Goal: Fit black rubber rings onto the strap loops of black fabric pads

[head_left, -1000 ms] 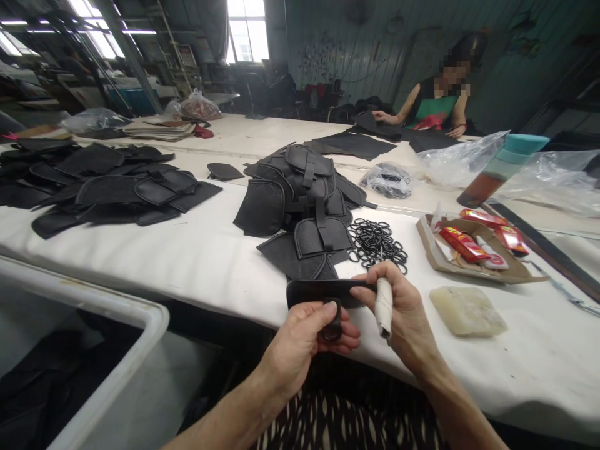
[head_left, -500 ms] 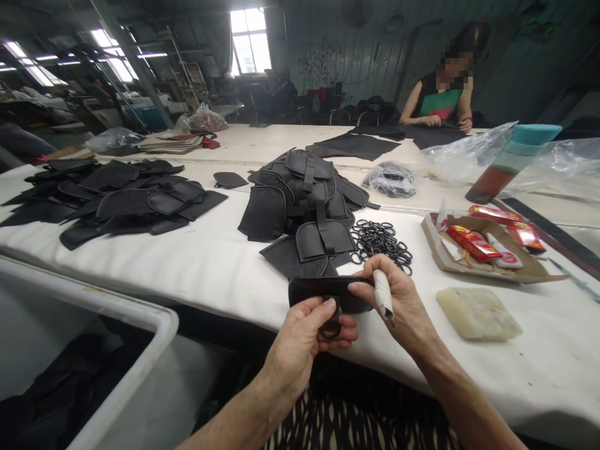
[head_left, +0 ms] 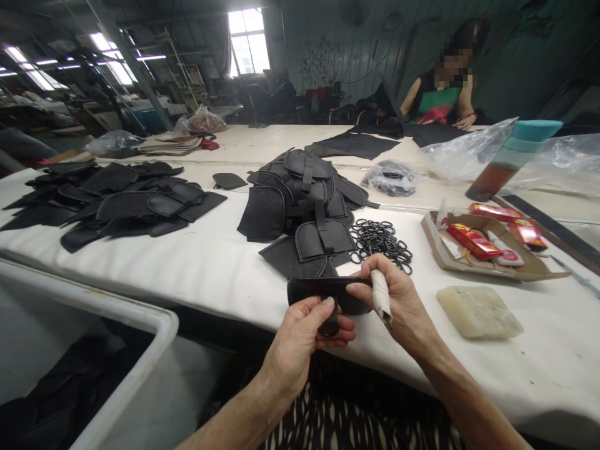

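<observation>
One black piece in the grip of left hand and right hand

The black piece was at lower centre of the frame, above the near edge of the white-covered counter. The left hand's fingers were closed narrowly on one black strap, thumb on top. The right hand's thumb and fingers were narrow at the piece's right end, holding also one white-wrapped handle; whether its tip touched the piece could not be told.

Two piles of similar pieces lay on the counter: a left pile at middle left and a centre pile at centre, with one single piece between them. Just right of the centre pile was one heap of black rings, too tangled to count.

At right were one cardboard tray, three red boxes in or against it, and one pale block nearer the front edge. One bottle with a turquoise lid leaned at upper right. One co-worker sat beyond, in the upper right. One white bin filled the lower left.
</observation>
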Available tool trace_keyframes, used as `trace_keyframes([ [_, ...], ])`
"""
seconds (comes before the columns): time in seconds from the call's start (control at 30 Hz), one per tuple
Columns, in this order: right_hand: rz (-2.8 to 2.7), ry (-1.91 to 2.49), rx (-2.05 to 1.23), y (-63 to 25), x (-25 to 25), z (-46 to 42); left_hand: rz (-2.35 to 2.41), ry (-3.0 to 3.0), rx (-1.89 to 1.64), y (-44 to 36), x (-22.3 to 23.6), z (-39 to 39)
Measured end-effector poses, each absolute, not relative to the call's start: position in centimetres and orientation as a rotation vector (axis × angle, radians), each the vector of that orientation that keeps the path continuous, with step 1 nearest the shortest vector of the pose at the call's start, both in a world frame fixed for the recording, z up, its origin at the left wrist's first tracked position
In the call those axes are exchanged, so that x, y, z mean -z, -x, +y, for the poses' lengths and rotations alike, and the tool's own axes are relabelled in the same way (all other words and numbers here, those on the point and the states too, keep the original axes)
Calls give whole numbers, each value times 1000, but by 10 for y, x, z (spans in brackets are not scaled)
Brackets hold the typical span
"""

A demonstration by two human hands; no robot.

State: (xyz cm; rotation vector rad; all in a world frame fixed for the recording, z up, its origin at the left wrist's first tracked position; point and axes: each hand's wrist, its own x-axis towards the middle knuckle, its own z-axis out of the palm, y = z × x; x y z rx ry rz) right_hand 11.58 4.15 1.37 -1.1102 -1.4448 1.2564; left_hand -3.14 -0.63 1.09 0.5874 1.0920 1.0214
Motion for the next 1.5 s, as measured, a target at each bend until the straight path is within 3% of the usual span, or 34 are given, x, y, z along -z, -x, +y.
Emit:
trace_keyframes([
  [1.5, -1424, 987, -1420, -120, -20, 54, 1108, -564, -1059, 27, -17, -2],
])
